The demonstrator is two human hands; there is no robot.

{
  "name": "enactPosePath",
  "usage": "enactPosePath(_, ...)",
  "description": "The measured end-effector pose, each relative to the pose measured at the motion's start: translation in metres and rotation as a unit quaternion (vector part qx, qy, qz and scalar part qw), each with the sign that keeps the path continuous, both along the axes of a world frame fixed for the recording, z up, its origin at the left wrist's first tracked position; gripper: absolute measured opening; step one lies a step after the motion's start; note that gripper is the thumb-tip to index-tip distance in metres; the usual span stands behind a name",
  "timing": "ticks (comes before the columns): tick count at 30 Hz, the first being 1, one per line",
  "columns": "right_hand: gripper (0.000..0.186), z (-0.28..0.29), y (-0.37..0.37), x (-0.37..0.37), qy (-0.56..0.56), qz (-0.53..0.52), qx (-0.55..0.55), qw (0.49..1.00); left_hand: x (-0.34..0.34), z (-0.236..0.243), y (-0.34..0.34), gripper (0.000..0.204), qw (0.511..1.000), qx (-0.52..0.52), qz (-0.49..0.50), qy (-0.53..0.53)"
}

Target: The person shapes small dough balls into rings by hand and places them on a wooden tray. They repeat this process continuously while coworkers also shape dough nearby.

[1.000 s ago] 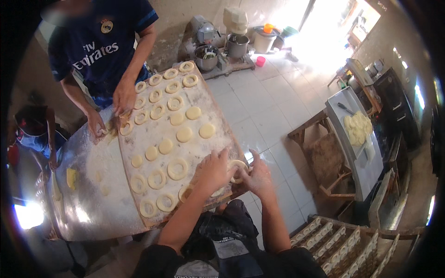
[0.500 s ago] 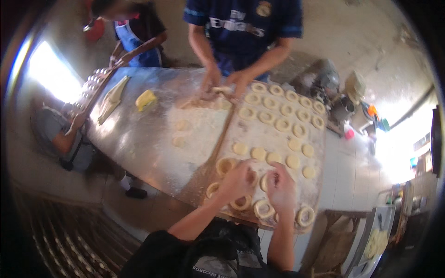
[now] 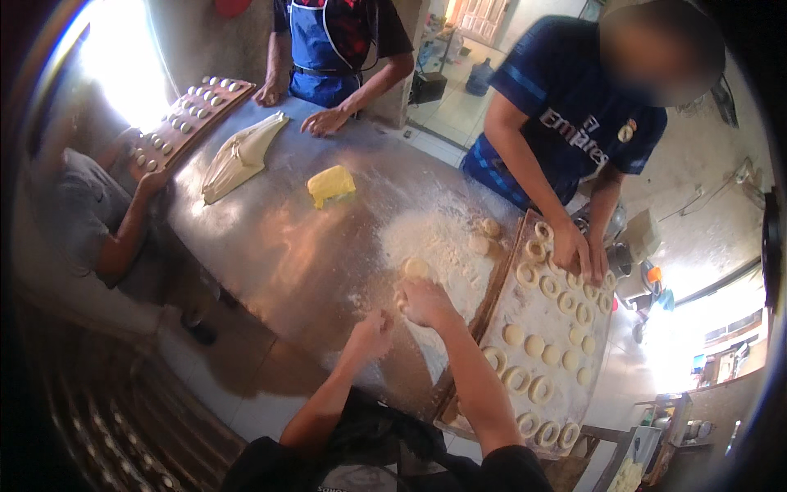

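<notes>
My right hand point(image 3: 426, 303) is low over the floured metal table, fingers curled. A round dough disc point(image 3: 416, 268) lies just beyond its knuckles. A pale bit shows by its fingertips, too small to make out. To its left, my left hand point(image 3: 373, 334) hovers above the tabletop with fingers drawn together, somewhat blurred. Whatever it may hold is hidden. Right of my hands, a floured wooden board point(image 3: 492, 307) bears several dough rings point(image 3: 541, 389) and flat dough discs point(image 3: 534, 345). Two more dough pieces point(image 3: 479, 243) lie at the far edge of the loose flour point(image 3: 418, 234).
Across the table, a co-worker's hands point(image 3: 580, 254) touch rings on the board. Another co-worker's hand point(image 3: 324, 121) rests near a folded dough sheet point(image 3: 242, 160) and a yellow block point(image 3: 331, 185). At far left, a person holds a tray point(image 3: 176, 143) of dough balls.
My hands have moved left from the board to the floured table. The co-worker opposite has shifted from the table to the board's rings. My view has turned.
</notes>
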State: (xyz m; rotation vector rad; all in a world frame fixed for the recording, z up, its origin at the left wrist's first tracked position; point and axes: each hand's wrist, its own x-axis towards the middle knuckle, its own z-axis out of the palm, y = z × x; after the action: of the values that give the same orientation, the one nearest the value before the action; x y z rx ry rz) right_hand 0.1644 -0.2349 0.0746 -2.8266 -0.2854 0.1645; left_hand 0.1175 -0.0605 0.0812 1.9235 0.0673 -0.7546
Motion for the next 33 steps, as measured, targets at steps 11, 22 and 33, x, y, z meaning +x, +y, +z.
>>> enactPosePath(11,0.037,0.087,0.02,-0.051,0.112,-0.193,0.565,0.794,0.038,0.054,0.026,0.027,0.957,-0.279,-0.015,-0.075)
enactPosePath(22,0.074,0.074,0.057,-0.038,0.007,-0.204,0.69,0.694,0.055,0.062,0.014,0.046,0.819,-0.064,-0.011,-0.571)
enactPosePath(33,0.056,0.085,0.043,-0.079,-0.134,-0.247,0.405,0.87,0.019,0.045,-0.008,0.032,0.808,-0.567,0.043,-0.157)
